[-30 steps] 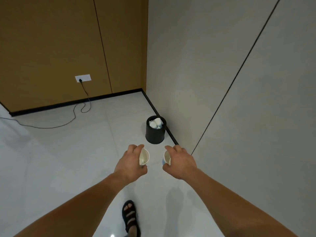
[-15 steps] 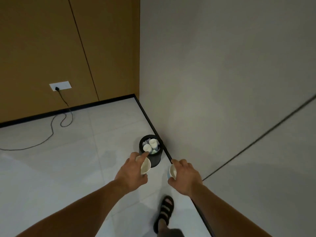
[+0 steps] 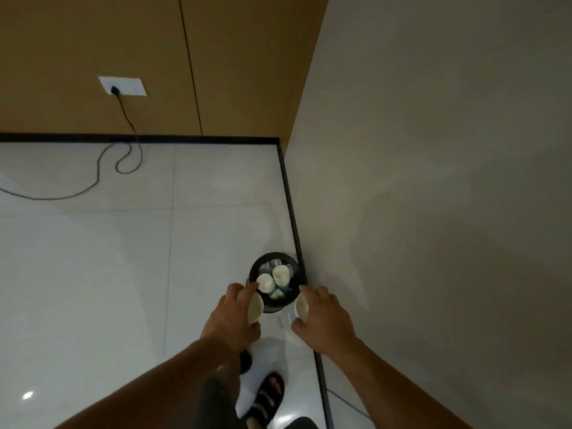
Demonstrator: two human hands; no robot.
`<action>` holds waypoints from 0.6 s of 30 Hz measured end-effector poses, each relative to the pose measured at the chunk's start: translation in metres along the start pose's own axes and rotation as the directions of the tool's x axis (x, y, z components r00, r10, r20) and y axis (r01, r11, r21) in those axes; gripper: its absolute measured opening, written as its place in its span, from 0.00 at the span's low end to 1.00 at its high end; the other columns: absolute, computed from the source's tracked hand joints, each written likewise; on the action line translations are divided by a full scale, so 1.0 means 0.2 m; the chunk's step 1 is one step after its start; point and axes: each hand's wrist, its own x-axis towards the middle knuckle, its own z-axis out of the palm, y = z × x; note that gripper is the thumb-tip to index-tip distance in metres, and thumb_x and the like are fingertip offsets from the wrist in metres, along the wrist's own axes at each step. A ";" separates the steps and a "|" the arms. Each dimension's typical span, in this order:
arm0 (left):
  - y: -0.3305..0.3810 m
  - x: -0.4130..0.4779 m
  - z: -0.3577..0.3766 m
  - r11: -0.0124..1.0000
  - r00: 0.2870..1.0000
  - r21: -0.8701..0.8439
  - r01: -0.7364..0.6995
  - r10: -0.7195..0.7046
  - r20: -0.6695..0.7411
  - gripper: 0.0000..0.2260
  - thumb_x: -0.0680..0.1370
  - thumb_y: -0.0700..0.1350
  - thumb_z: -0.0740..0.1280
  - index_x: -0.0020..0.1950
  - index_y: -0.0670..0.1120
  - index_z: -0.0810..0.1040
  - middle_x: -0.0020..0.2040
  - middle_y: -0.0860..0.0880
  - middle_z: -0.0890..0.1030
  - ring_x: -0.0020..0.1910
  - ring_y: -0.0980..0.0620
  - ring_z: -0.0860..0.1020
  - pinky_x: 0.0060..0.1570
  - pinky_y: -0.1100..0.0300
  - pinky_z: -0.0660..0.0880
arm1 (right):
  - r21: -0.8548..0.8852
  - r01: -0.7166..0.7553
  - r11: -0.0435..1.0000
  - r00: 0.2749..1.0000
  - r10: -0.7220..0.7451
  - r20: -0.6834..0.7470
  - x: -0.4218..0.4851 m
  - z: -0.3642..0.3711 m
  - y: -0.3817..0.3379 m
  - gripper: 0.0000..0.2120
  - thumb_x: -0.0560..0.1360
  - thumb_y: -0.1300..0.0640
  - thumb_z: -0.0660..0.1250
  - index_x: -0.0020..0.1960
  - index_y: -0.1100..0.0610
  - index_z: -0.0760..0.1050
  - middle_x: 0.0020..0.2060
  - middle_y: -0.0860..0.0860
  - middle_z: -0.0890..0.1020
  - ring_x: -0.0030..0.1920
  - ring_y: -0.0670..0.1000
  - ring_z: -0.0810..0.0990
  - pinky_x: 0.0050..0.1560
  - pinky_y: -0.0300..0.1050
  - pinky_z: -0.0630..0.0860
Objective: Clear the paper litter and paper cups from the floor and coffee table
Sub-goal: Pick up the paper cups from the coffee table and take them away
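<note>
Feet: one sandal [image 3: 267,394] is planted on the pale floor [image 3: 93,274], toes toward the bin. The other foot is mostly hidden behind the left forearm.
Left hand: the left hand [image 3: 230,317] has fingers and thumb wrapped round the left cup [image 3: 255,308]. The cup's mouth is turned inward, and it is held at the bin's near-left rim.
Right hand: the right hand [image 3: 325,317] is curled round the right cup [image 3: 301,309], mouth also inward, at the near-right rim.
Gap: the two held cups are apart, with the bin's dark side showing between them.
Bin: the round black bin [image 3: 272,308] stands on the floor, tight against the skirting.
Inside: two binned cups [image 3: 266,281] sit side by side, mouths up, on crumpled paper [image 3: 268,265].
Right edge: the black skirting [image 3: 289,196] runs away to the corner. The grey wall [image 3: 433,181] is close beside the right hand, so it's tight on that side.
Left side: wide open tile.
Far: a cable [image 3: 125,113] loops on the floor well apart from the bin. It climbs to a socket [image 3: 122,86] on the wood-panel wall [image 3: 232,57].
</note>
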 end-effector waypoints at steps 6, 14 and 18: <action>-0.19 0.58 0.15 0.997 0.999 -0.067 0.042 -0.041 0.017 0.36 0.70 0.54 0.73 0.72 0.57 0.58 0.67 0.52 0.62 0.61 0.51 0.70 0.55 0.58 0.76 | 0.021 -0.016 1.000 0.998 0.015 0.058 0.61 0.13 0.08 0.35 0.73 0.42 0.66 0.76 0.48 0.56 0.67 0.50 0.67 0.63 0.51 0.70 0.54 0.40 0.70; -0.54 1.20 0.61 0.979 0.989 -0.141 0.146 -0.142 0.037 0.36 0.71 0.54 0.73 0.73 0.52 0.60 0.68 0.49 0.62 0.64 0.47 0.69 0.57 0.55 0.75 | 0.018 0.031 0.999 0.995 -0.032 0.099 1.44 0.52 0.27 0.36 0.74 0.45 0.69 0.76 0.49 0.56 0.69 0.52 0.67 0.65 0.54 0.70 0.56 0.45 0.73; -0.68 1.39 0.92 0.971 0.981 -0.139 0.195 -0.194 0.019 0.37 0.70 0.52 0.74 0.75 0.51 0.60 0.69 0.48 0.62 0.65 0.44 0.69 0.56 0.55 0.73 | -0.027 0.080 0.996 0.983 -0.074 0.167 1.73 0.79 0.40 0.36 0.74 0.45 0.68 0.77 0.50 0.56 0.69 0.53 0.67 0.66 0.56 0.69 0.59 0.48 0.72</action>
